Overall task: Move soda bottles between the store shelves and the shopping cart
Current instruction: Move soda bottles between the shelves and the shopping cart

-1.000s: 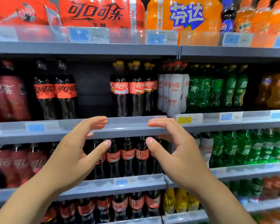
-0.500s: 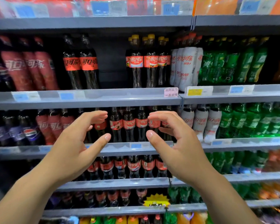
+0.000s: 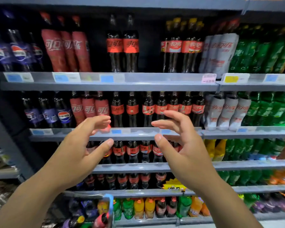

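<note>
We hold both hands up in front of the grey metal store shelves, and neither holds anything. The left hand and right hand face each other palm to palm, well apart. Their fingers are loosely curved and their thumbs spread, as if cupped around a wide shape.

Behind the gap between them stand the cola bottles. These are dark, glossy, waisted plastic with red wrap labels, lined up behind a clear plastic rail that carries blue price tags. To their left are Pepsi bottles with blue labels. To their right are white-sleeved cola bottles, then ribbed green bottles.

Compared with half a second ago, the hands keep the same cupped pose, while the view has dropped and swung left. The lower shelves now show in full, with a yellow starburst tag and a bottom row of orange and green bottles. What looks like the blue-cornered shopping cart has come in at the lower edge, its contents blurred.
</note>
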